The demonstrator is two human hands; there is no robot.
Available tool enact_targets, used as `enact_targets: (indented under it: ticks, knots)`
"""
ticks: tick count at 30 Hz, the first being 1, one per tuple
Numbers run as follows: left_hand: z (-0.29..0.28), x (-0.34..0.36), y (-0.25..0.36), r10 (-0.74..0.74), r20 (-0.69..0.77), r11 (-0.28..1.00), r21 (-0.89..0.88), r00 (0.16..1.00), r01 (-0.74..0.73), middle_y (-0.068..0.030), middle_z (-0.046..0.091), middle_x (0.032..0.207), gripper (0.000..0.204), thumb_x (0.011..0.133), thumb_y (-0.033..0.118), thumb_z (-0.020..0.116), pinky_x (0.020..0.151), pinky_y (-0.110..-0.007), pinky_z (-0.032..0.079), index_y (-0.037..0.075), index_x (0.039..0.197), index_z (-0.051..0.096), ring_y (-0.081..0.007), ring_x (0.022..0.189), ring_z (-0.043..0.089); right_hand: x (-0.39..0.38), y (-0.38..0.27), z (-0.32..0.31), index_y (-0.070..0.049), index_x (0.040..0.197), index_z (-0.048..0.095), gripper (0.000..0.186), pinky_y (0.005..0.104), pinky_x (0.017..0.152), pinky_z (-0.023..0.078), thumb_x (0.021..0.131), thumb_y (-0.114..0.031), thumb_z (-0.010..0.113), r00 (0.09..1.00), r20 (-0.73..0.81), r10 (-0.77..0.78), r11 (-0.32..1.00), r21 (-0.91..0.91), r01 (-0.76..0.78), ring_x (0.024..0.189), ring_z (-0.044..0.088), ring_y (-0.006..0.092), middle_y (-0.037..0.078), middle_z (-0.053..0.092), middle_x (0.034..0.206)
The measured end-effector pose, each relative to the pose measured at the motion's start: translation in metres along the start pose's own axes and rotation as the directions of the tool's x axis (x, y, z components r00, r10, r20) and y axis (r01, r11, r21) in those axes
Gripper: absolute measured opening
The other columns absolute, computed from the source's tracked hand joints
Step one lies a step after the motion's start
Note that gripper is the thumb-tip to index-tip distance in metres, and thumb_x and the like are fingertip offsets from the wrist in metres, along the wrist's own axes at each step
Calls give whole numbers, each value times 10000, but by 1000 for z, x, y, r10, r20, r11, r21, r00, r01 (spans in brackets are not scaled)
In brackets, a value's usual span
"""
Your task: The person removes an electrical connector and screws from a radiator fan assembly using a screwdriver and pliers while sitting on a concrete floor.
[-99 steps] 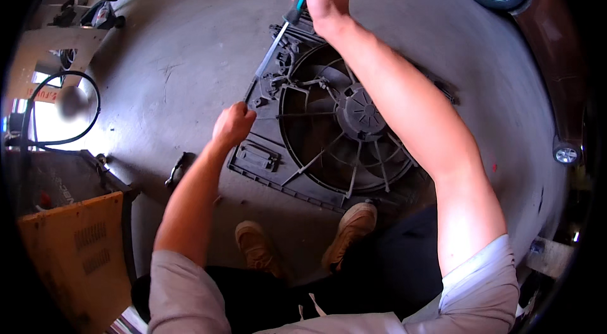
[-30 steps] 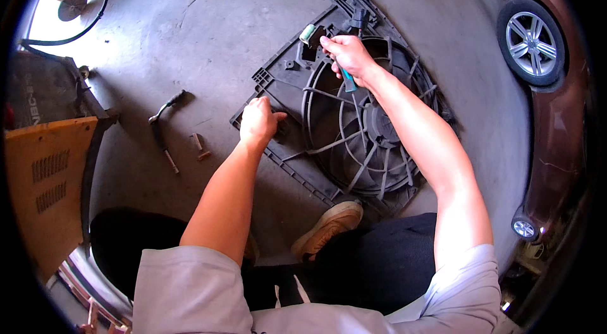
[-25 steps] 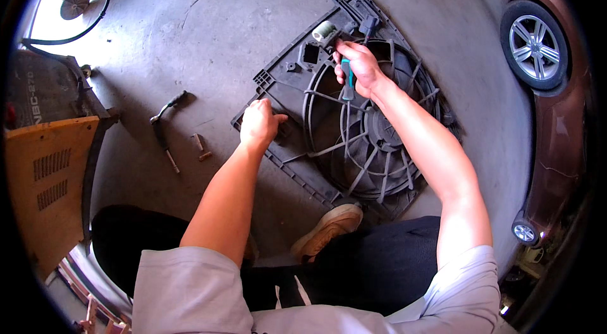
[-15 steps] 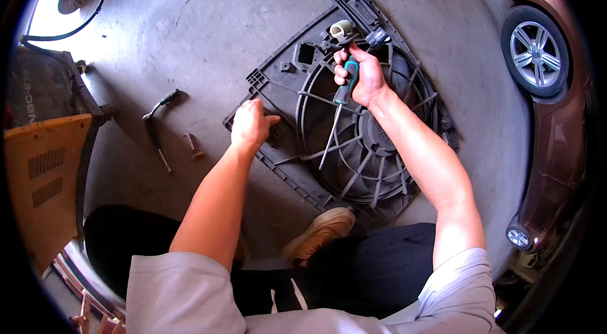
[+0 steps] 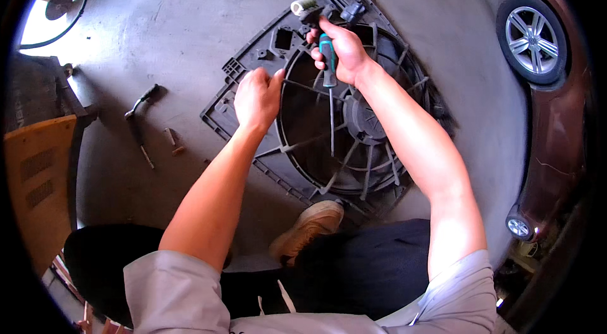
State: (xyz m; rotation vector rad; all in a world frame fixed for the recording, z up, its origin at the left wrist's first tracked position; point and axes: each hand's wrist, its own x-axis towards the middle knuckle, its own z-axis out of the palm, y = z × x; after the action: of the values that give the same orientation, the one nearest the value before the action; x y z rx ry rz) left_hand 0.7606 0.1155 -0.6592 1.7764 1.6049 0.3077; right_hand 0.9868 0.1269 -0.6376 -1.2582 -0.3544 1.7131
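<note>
A black radiator fan shroud (image 5: 373, 173) lies on the floor in front of me, tilted in view, with a round ribbed fan opening. My right hand (image 5: 344, 53) is closed around a screwdriver (image 5: 327, 59) with a green and dark handle; its shaft points back toward me over the fan. The thumb and forefinger of that hand touch a black piece (image 5: 310, 16) beside a pale cream ring-like part (image 5: 303, 6). My left hand (image 5: 256, 99) is over the shroud's left part, fingers curled and thumb near the fan ring; its fingertips are hidden.
A ratchet-like hand tool (image 5: 140, 106) and a small brownish metal piece (image 5: 172, 141) lie on the floor at left. An orange-panelled machine (image 5: 44, 176) stands at the left edge. A reddish-brown car with a wheel (image 5: 532, 40) is at right. My shoe (image 5: 310, 230) is near the shroud.
My left hand has moved from the shroud's left edge toward the fan ring. The screwdriver shaft has swung to point more directly back toward me. The whole view has shifted slightly.
</note>
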Motion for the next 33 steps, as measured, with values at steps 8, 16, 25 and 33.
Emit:
enact_targets:
  ticks: [8,16,25,33]
  knots:
    - [27,46,32,98,15,966,-243,995,-92,-226,749,1086,393,941,357,725,922,-481,547,82,1223,715,-410,1063,712,-29,-53,-4,-50,1104,673,334,306,495,486,976,-348,752,954,-136,-267,934,-279,222,592,612,133,73,714,1041]
    - [-13,87,56,547,126,791,245,828,-560,-143,714,1136,438,912,318,769,947,-483,524,194,1312,643,-376,1147,655,-112,-56,-25,-6,1034,652,116,384,799,583,990,-100,703,641,-389,-662,713,-63,699,862,664,192,100,667,916]
    - [-17,126,84,646,508,295,523,570,-800,-92,698,1105,251,918,354,751,996,-422,517,115,993,773,-286,1158,640,-124,-13,-32,-63,1031,602,147,462,905,593,1028,-169,704,406,-688,-601,536,30,844,864,619,176,61,630,919]
    - [-22,123,108,535,632,251,515,561,-820,-115,731,1114,277,919,348,764,1006,-430,526,76,969,788,-309,1185,651,-108,-19,-17,-47,1018,637,144,395,845,598,1023,-169,714,359,-668,-651,506,-29,862,832,659,177,79,671,917]
